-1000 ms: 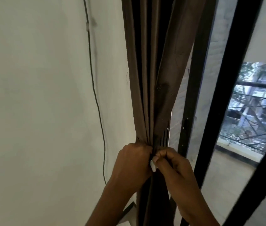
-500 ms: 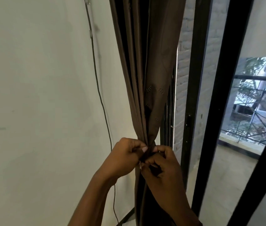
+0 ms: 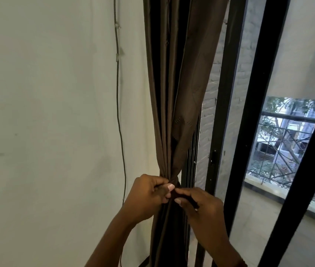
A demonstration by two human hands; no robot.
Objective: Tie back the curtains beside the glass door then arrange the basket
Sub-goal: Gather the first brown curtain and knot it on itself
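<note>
Brown pleated curtain, faint woven pattern, cinched narrow between wall and door, left hand fingers curled, pinching the gather, right hand pinching a dark strip there, strip mostly hidden by fingers, curtain hem cut off, cable down wall.

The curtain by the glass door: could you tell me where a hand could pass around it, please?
Freest is the bare wall strip between the cable and the left edge of the curtain. On the right, only a narrow slot separates the curtain from the door frame. The gathered waist is crowded: the left hand and right hand both pinch it.
</note>
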